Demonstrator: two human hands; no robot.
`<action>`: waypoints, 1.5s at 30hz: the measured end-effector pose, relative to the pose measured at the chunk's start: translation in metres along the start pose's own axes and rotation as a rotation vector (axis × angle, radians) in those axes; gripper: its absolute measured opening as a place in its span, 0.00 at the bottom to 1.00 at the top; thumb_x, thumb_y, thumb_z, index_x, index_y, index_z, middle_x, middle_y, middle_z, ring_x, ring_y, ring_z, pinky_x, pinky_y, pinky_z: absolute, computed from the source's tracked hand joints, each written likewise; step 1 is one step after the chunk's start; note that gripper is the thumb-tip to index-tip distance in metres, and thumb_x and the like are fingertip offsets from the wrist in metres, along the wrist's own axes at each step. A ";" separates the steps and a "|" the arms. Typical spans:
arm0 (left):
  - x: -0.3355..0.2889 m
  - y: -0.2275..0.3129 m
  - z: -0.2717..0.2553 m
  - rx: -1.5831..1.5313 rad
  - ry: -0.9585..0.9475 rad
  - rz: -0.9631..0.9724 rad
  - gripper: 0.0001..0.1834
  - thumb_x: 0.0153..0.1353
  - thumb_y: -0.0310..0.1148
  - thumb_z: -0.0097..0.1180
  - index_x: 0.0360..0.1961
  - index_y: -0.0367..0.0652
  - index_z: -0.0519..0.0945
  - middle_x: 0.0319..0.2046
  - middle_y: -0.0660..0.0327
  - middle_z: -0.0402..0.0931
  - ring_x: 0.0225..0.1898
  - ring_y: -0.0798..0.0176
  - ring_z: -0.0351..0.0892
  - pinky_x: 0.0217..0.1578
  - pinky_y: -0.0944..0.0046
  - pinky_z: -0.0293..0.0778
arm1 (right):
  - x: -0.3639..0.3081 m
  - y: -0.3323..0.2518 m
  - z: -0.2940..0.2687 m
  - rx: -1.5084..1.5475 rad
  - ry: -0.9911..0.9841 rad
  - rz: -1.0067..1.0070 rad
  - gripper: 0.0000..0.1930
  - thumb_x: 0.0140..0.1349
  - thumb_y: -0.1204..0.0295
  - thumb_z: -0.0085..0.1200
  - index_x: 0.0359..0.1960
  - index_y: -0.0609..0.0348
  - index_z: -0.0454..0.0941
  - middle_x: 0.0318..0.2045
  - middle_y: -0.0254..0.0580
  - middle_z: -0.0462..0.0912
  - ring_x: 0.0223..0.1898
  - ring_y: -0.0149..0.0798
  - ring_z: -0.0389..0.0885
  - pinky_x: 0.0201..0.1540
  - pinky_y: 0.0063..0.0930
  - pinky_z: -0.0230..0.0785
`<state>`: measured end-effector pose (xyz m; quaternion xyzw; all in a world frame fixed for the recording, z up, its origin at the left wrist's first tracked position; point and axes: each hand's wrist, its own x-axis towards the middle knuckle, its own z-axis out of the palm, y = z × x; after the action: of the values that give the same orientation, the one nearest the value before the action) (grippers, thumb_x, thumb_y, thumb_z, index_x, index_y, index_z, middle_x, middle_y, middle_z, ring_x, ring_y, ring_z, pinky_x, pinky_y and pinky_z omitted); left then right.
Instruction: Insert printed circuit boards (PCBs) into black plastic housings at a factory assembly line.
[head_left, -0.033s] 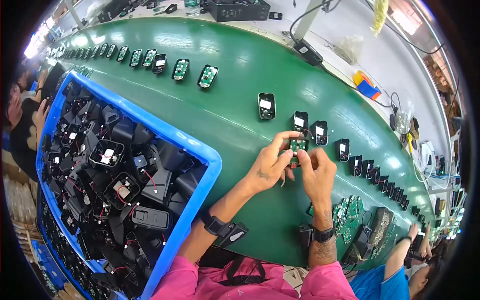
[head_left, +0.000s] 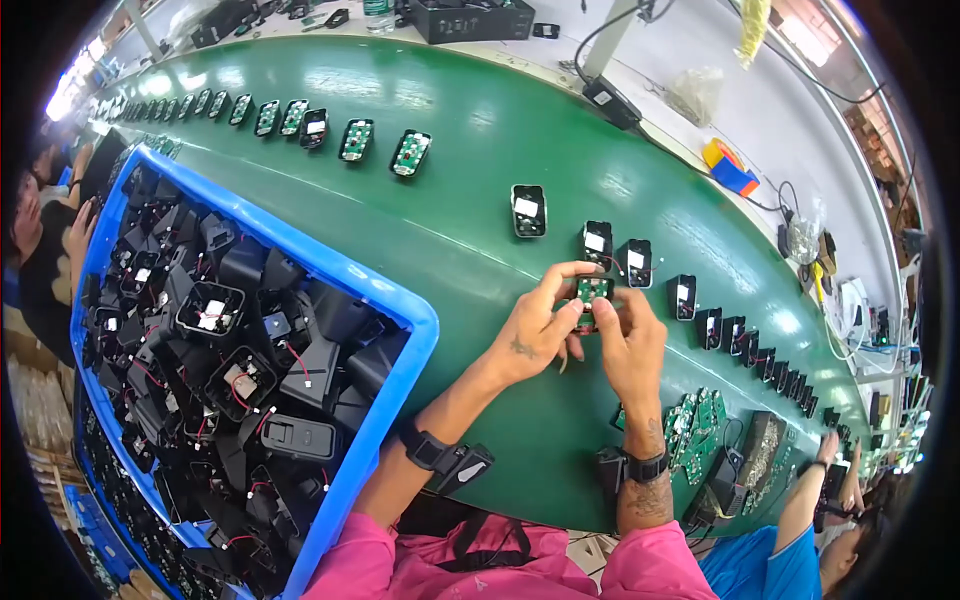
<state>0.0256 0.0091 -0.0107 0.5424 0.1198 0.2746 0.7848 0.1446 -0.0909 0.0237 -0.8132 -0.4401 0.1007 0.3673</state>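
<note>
Between both hands is a small black plastic housing with a green circuit board (head_left: 595,289) in it, held over the green work surface. My left hand (head_left: 535,325) grips it from the left, thumb on the board and index finger along the far edge. My right hand (head_left: 632,335) closes on its right side, with the thumb pressed on the near part of the board. The fingers underneath are partly hidden. Just beyond stand two open black housings (head_left: 596,243) with white patches inside; a third housing (head_left: 529,211) is farther left.
A blue bin (head_left: 425,325) full of black housings with red wires stands at left. Loose green circuit boards (head_left: 695,430) lie at right, beside a black box-shaped device (head_left: 722,490). Housings line the green table (head_left: 440,95) both ways. A co-worker in a blue shirt (head_left: 765,560) sits at right.
The view has shifted very slightly. Both hands keep hold of the housing; my right fingers have moved a little around its far right corner.
</note>
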 end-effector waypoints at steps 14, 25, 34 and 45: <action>0.006 -0.022 0.002 0.189 0.033 0.215 0.23 0.65 0.28 0.50 0.61 0.44 0.67 0.49 0.56 0.72 0.31 0.69 0.77 0.27 0.67 0.76 | -0.002 0.003 0.020 0.168 0.035 -0.165 0.21 0.72 0.65 0.42 0.60 0.66 0.71 0.59 0.51 0.76 0.58 0.47 0.74 0.61 0.37 0.64; -0.009 0.008 -0.031 -0.041 0.214 -0.052 0.23 0.58 0.26 0.50 0.56 0.39 0.71 0.27 0.57 0.79 0.15 0.69 0.75 0.11 0.70 0.67 | -0.004 -0.050 0.009 -0.061 -0.167 -0.200 0.33 0.59 0.72 0.57 0.67 0.62 0.62 0.57 0.51 0.70 0.49 0.43 0.74 0.49 0.34 0.69; 0.000 0.003 -0.015 -0.112 0.304 0.053 0.16 0.57 0.25 0.49 0.49 0.35 0.74 0.20 0.61 0.77 0.14 0.72 0.71 0.14 0.69 0.66 | 0.043 -0.069 -0.015 -0.393 -0.268 -0.545 0.34 0.43 0.73 0.66 0.55 0.66 0.68 0.48 0.55 0.76 0.49 0.58 0.76 0.53 0.41 0.70; 0.003 -0.027 -0.009 0.343 0.402 0.215 0.05 0.57 0.27 0.50 0.31 0.37 0.73 0.20 0.51 0.75 0.20 0.55 0.78 0.20 0.58 0.69 | 0.152 -0.127 0.090 -0.383 -0.312 -0.528 0.36 0.45 0.64 0.70 0.56 0.66 0.70 0.53 0.56 0.76 0.57 0.54 0.72 0.60 0.41 0.65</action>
<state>0.0313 0.0107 -0.0385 0.6117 0.2597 0.4338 0.6084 0.1092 0.1191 0.0713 -0.7004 -0.6965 0.0413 0.1501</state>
